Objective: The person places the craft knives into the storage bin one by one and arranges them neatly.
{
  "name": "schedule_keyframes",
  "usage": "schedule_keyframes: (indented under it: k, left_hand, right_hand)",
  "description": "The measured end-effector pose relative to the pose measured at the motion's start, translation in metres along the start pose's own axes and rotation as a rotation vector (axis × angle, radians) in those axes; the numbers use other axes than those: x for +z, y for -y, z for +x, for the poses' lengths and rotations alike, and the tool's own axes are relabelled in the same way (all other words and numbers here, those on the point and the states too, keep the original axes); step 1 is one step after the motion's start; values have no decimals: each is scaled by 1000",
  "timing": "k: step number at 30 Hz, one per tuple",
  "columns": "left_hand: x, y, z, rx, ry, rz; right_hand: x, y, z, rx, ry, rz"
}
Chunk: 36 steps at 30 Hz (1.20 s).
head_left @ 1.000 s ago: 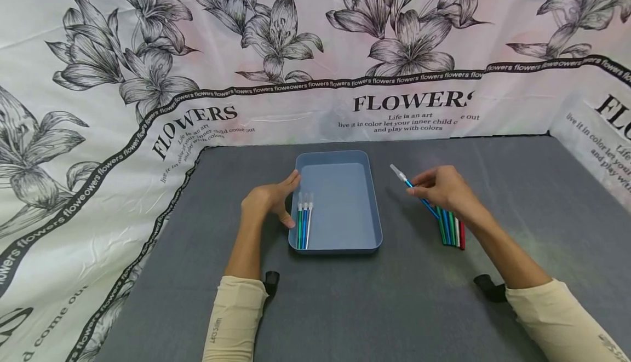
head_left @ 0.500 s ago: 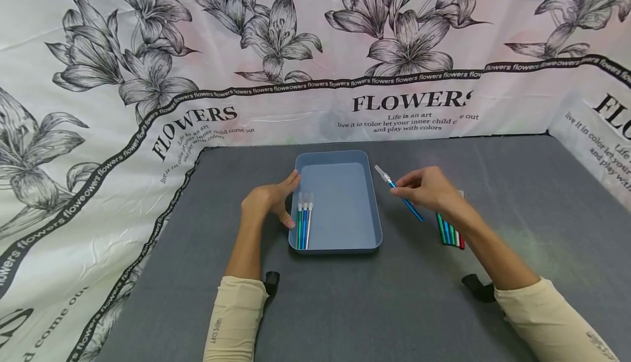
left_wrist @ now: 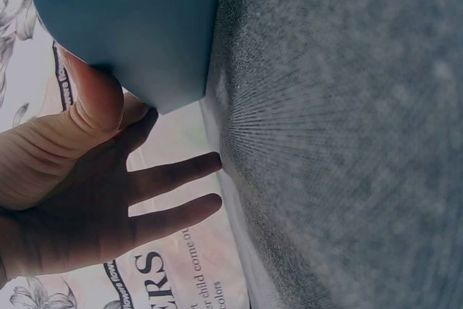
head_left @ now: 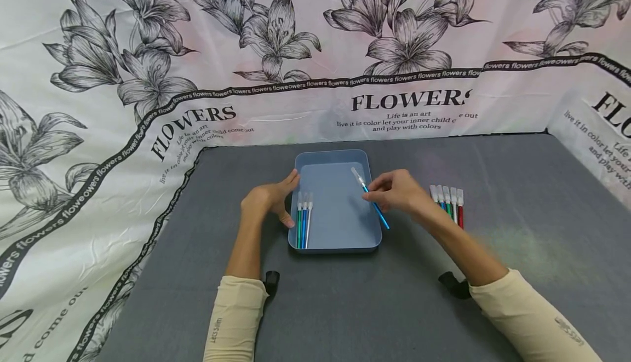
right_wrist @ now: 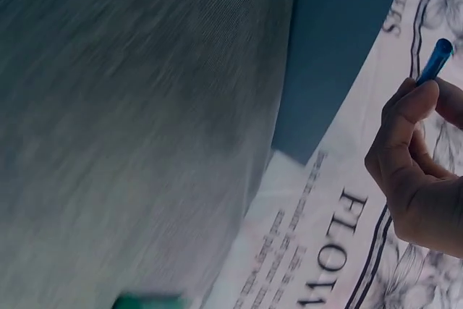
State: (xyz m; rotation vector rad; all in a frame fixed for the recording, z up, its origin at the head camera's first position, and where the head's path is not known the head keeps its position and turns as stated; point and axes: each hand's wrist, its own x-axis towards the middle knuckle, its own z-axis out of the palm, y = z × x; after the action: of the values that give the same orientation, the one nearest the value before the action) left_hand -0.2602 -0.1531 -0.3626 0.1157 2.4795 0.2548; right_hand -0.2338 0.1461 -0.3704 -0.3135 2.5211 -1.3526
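Note:
Between thumb and fingertips, my right hand (head_left: 398,191) (right_wrist: 423,164) pinches a blue pen (head_left: 378,210) (right_wrist: 435,61) with a clear cap, tilted above the right side of the blue-grey tray (head_left: 340,208). My left hand (head_left: 268,200) (left_wrist: 79,157) touches the tray's left side with spread fingers; in the left wrist view the thumb lies against the tray wall (left_wrist: 145,27). Along the left inside wall stand side by side a green pen (head_left: 299,230), a blue pen (head_left: 304,231) and a whitish pen (head_left: 309,229), caps pointing away.
Several capped pens lie in a row right of the tray, partly behind my right forearm, with a red pen (head_left: 460,214) at the right end. Grey cloth (head_left: 365,307) covers the table. A flower-printed sheet (head_left: 296,115) rises behind it.
My right hand has moved left with the blue pen, from the row of pens to over the tray's right edge. The left hand has kept its place.

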Motion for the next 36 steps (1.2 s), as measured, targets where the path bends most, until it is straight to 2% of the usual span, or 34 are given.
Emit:
schedule_keyframes:
  k: [5,11,18,29,36]
  left_hand:
    - [-2,0,0,16,10,17]
    - [-1,2,-2,2,8,6]
    - [0,2,0,-17,-8,-11]
    - [0,-1,1,-24,-30,-14]
    - [-1,1,1,-7,-24,8]
  right_hand:
    - [23,8,8,15,56,-3]
    - [54,16,17,19,123,-46]
    - [81,21,30,-9,135,-121]
    - [96,27,41,80,127,-125]
    - [105,33,45,68,135,-115]
